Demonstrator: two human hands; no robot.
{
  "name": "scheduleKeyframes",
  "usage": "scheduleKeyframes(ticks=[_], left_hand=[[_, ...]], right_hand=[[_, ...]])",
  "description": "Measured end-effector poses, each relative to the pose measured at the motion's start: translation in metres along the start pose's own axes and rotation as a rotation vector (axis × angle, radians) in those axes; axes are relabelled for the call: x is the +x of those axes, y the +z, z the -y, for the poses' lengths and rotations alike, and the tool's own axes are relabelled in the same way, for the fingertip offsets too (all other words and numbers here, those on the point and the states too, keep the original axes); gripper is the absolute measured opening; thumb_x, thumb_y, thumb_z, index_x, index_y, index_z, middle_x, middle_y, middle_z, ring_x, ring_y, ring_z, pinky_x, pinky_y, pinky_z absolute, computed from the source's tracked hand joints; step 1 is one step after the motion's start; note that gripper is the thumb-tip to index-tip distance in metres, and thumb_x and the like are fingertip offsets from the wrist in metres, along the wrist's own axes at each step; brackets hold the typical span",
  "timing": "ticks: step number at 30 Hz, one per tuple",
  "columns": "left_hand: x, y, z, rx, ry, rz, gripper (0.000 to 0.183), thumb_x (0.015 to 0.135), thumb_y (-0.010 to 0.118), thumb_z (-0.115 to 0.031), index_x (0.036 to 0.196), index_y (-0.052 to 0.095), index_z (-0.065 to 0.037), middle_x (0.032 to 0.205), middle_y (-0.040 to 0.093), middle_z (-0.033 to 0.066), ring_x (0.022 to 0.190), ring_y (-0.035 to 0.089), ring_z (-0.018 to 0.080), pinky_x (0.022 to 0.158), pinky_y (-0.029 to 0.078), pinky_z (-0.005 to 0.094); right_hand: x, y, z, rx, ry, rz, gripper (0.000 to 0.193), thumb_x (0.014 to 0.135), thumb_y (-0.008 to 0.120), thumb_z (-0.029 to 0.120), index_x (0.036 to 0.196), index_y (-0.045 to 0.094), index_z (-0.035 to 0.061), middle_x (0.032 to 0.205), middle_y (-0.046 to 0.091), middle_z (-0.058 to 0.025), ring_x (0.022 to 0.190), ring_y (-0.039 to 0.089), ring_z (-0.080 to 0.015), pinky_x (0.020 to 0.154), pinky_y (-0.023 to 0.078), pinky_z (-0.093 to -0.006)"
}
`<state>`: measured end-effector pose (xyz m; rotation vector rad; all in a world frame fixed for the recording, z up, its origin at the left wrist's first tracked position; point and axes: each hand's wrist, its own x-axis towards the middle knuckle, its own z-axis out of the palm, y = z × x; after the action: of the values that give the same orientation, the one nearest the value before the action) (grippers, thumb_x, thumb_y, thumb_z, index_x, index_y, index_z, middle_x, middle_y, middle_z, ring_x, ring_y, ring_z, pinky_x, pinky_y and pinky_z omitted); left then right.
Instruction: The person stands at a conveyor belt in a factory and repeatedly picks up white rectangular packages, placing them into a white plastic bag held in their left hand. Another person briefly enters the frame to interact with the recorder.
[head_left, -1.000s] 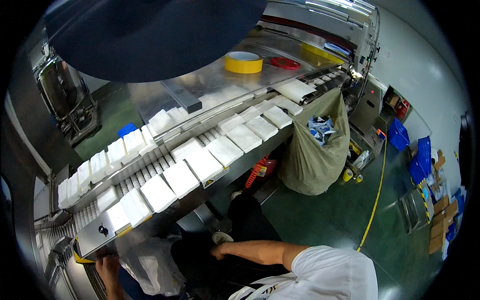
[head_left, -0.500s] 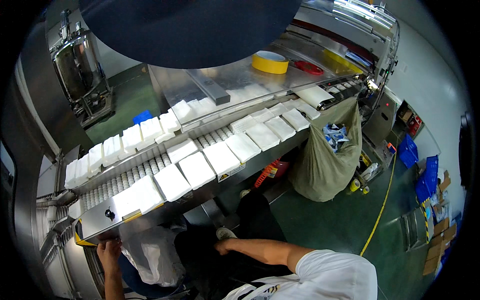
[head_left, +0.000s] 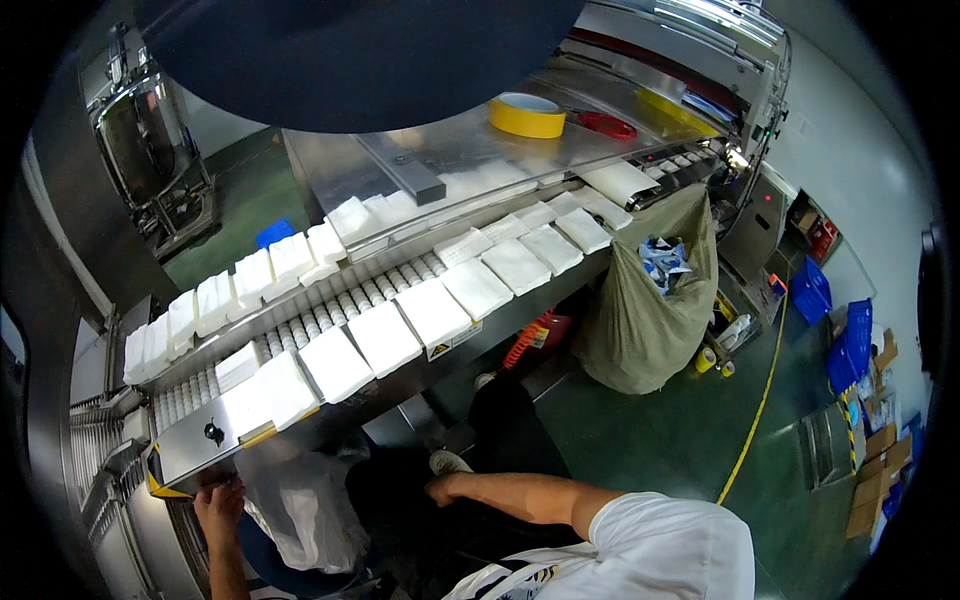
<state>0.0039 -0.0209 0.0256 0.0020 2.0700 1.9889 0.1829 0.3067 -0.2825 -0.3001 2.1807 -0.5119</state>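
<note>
I see flat white pads (head_left: 383, 338) lined along the steel conveyor (head_left: 183, 458), beside knobbly rollers (head_left: 295, 335). Coarse olive sack (head_left: 640, 345) holds crumpled blue-white wrappers (head_left: 662, 262). Left hand (head_left: 218, 508) at conveyor's end, right hand (head_left: 440, 488) by dark trousers (head_left: 400, 525); whether either grips, I cannot tell.

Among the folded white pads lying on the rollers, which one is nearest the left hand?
The leftmost pad on the rollers is nearest the left hand; bare rollers separate it from the other pads there, which lie further right.
</note>
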Motion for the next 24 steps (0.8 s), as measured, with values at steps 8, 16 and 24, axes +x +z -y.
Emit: scheduleKeyframes(ticks=[8,16,24], left_hand=[[0.011,0.022,0.004,-0.027,0.044,-0.017,0.014,0.082,0.060,-0.017,0.089,0.054,-0.007,0.076,0.059,0.0027,0.063,0.055,0.0085,0.055,0.042,0.0195],[0.013,0.005,0.003,0.035,0.071,-0.045,0.010,0.080,0.059,-0.013,0.075,0.052,-0.008,0.068,0.048,-0.0029,0.059,0.043,0.0062,0.052,0.032,0.0218],[-0.001,0.017,-0.011,-0.068,-0.136,0.066,0.018,0.084,0.060,-0.016,0.097,0.053,-0.005,0.089,0.063,0.0069,0.077,0.060,0.0139,0.071,0.046,0.0256]], right_hand=[[-0.003,0.015,-0.025,0.067,-0.028,-0.002,0.022,0.073,0.060,0.013,0.088,0.068,-0.0011,0.083,0.067,-0.0175,0.073,0.063,-0.0320,0.061,0.048,-0.0438],[-0.040,-0.016,0.011,0.043,0.069,-0.083,0.047,0.071,0.062,0.011,0.117,0.061,0.0050,0.114,0.063,-0.0191,0.103,0.060,-0.0350,0.080,0.050,-0.0447],[-0.026,-0.012,0.004,0.016,0.001,-0.011,0.059,0.069,0.063,0.014,0.127,0.053,0.0054,0.097,0.067,-0.0183,0.083,0.065,-0.0328,0.070,0.051,-0.0451]])
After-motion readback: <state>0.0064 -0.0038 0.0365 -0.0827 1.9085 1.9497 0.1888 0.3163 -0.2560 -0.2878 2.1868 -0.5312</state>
